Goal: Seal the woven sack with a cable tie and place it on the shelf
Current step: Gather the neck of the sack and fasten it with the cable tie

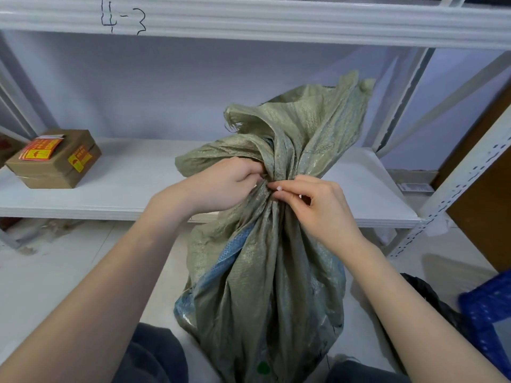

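Note:
A full grey-green woven sack [265,286] stands upright on the floor between my knees, its mouth bunched into a neck. My left hand [221,186] grips the neck from the left, fingers curled into the gathered fabric. From the right, my right hand [312,205] pinches at the same neck with thumb and forefinger. The cable tie is too small or hidden to make out among the folds. The sack's loose top fans out above both hands. Behind the sack runs the white shelf [132,186].
A taped cardboard box [55,158] with red and yellow stickers sits on the shelf at the left. White perforated uprights [453,189] frame the right side. A blue plastic crate [492,313] and a black bag [431,297] lie on the floor at right.

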A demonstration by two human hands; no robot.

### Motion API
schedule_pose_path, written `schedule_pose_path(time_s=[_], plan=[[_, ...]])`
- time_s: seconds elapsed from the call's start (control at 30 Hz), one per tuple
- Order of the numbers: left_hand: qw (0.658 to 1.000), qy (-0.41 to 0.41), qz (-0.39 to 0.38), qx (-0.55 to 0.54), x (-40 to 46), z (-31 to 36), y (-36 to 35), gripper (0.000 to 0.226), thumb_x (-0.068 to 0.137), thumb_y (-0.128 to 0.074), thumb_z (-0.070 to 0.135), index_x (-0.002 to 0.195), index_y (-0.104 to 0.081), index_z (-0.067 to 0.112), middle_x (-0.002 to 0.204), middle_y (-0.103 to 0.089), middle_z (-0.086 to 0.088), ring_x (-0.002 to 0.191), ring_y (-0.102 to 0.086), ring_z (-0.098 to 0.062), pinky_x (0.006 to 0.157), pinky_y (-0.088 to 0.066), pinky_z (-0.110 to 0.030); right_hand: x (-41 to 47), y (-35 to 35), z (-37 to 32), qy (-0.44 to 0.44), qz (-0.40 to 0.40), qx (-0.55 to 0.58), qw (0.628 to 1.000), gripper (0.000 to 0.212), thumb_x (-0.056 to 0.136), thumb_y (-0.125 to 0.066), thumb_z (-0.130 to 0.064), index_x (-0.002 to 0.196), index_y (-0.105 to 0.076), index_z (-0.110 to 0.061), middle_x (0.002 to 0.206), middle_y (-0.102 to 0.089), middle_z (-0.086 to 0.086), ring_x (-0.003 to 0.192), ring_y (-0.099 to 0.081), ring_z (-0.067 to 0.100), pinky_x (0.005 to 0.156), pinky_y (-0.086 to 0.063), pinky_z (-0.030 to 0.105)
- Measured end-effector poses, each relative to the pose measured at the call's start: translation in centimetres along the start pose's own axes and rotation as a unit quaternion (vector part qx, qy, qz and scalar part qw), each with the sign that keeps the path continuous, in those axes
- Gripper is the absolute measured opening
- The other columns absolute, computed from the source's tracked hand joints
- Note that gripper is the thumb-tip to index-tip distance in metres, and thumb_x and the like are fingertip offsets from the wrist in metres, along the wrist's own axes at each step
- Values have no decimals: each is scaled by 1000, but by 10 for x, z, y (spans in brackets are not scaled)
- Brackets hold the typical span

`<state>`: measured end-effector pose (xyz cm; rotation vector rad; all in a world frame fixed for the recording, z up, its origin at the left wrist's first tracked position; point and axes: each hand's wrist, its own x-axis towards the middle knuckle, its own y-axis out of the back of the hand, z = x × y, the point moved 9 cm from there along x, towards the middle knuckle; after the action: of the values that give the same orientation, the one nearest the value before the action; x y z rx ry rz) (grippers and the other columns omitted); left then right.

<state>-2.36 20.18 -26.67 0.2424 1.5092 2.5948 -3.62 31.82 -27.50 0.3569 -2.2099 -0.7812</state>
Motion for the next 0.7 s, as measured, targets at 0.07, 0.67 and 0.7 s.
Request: schedule_pose_path(time_s=[0.07, 0.67, 0.7], plan=[[999, -15, 25, 39, -2, 2, 4, 22, 96, -46, 14, 96, -66, 4, 91, -68, -9, 87, -57, -25, 77, -38, -32, 0, -1, 2, -6, -5, -6, 1000, 25, 84, -56, -37, 98, -73, -26, 72, -65, -2, 64, -53, 14, 60, -47, 37], [952, -72, 151, -256, -18, 7, 20, 14, 64, -83, 26, 70, -72, 19, 70, -69, 7, 67, -62, -4, 67, -49, -20, -7, -13, 6, -103, -43, 163, 980, 16, 91, -54, -12, 87, -69, -13, 54, -53, -13, 43, -51, 9, 54, -42, 21], [954, -74, 153, -247, -18, 6, 18, 17, 63, -84, 30, 69, -72, 19, 71, -69, 5, 70, -62, -7, 68, -49, -24, -7, -13, 5, -103, -46, 166, 980, 17, 92, -52, -11, 88, -68, -14, 57, -52, -11, 45, -52, 12, 54, -42, 21]])
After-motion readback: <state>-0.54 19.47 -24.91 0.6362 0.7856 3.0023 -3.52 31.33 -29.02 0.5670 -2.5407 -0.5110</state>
